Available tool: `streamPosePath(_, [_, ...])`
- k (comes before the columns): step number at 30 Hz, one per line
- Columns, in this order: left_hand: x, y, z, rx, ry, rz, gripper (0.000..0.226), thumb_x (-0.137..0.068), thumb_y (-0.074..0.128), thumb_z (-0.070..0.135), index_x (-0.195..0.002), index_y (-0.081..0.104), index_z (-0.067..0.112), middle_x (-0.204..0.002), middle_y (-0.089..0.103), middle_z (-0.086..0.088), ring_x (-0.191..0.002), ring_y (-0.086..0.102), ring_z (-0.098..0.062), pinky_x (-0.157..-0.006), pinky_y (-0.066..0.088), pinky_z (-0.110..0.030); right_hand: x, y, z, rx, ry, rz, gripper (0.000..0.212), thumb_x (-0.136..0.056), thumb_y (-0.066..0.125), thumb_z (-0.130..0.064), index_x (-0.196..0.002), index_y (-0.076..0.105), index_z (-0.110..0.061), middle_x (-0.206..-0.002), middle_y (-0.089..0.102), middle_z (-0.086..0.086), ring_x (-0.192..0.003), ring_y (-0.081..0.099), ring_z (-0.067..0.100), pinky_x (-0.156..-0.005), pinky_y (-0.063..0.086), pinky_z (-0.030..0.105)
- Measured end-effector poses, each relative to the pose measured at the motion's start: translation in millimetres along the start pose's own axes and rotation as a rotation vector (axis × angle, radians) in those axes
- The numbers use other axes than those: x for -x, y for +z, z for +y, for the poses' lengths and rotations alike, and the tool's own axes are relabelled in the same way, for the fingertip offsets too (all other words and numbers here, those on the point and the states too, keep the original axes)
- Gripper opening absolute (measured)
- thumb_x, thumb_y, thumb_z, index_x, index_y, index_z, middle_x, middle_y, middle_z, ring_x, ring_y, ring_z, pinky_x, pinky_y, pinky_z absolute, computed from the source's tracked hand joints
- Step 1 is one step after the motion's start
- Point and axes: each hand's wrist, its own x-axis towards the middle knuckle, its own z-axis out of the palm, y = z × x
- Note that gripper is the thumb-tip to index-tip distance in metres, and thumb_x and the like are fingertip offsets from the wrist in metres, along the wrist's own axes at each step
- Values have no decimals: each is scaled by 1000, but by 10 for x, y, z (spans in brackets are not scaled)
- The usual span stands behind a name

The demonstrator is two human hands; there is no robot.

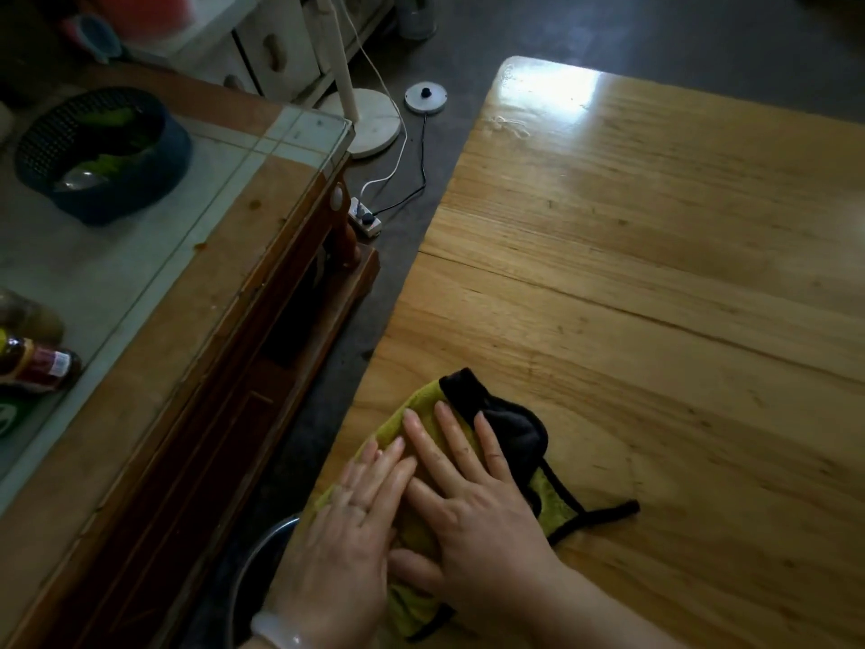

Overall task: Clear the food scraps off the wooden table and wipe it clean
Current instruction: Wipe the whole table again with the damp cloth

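A green cloth with black trim (554, 501) lies at the near left edge of the wooden table (655, 297). My left hand (346, 531) and my right hand (472, 512) both press flat on it, fingers straight, side by side. One black corner of the cloth (505, 419) is folded over beyond my right fingertips. A faint whitish smear (510, 124) shows near the table's far left corner. I see no scraps on the wood.
A metal bowl's rim (262, 550) shows below the table's left edge. To the left stands a glass-topped cabinet (154, 255) with a dark basket of greens (103, 152) and bottles (37, 363). A lamp base (370, 124), cables and a power strip (367, 217) lie on the floor.
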Motion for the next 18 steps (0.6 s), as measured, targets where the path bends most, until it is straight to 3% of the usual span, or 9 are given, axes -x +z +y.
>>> streamPosePath(2, [-128, -72, -30, -30, 20, -24, 67, -92, 37, 29, -144, -4, 40, -153, -13, 25, -142, -10, 0, -117, 17, -28, -73, -77, 87, 7, -25, -4, 80, -87, 29, -76, -153, 13, -33, -162, -6, -4, -148, -15, 22, -114, -8, 50])
streamPosePath(4, [-328, -143, -82, -28, 59, -35, 63, -85, 37, 28, -145, 19, 25, -155, 19, 8, -142, 13, -12, -108, 37, -37, -218, -180, 186, 27, -19, -43, 82, -86, 25, -78, -153, 2, -35, -161, -15, -7, -145, -26, 18, -116, -13, 48])
streamPosePath(5, [-451, -195, -95, -74, 69, -42, 64, -84, 38, 28, -146, 21, 21, -153, 25, 1, -142, 16, -16, -107, 38, -41, -310, -236, 244, 49, -5, -61, 83, -86, 22, -78, -153, -1, -35, -160, -19, -8, -144, -29, 18, -116, -14, 49])
streamPosePath(7, [-729, -302, -127, -185, 79, -21, 70, -90, 43, 24, -149, 6, 22, -157, 9, 0, -144, 0, -15, -117, 17, -37, -519, -339, 350, 104, 41, -47, 86, -83, 15, -80, -153, -1, -34, -160, -20, -6, -144, -28, 19, -118, -11, 50])
streamPosePath(9, [-1009, -444, -136, -235, 27, -22, 74, -93, 46, 15, -149, -1, 23, -157, -7, 5, -143, -13, -11, -118, -4, -29, -747, -400, 430, 135, 97, -19, 88, -79, 10, -80, -154, -1, -34, -160, -19, -5, -144, -27, 21, -118, -9, 50])
streamPosePath(14, [-1307, -654, -227, -107, -36, -67, 86, -85, 53, -4, -149, 5, 25, -157, -8, 10, -143, -10, -8, -116, 0, -27, -1075, -373, 412, 144, 231, 33, 85, -85, 25, -78, -154, 0, -34, -160, -21, -3, -144, -28, 23, -117, -12, 52])
streamPosePath(18, [-950, -572, -290, 22, -21, -30, 77, -87, 46, -7, -149, 12, 23, -157, -1, 11, -143, -5, -5, -117, 2, -24, -909, -250, 127, 110, 255, 46, 83, -86, 24, -75, -154, 2, -34, -159, -25, 2, -142, -31, 27, -115, -12, 55])
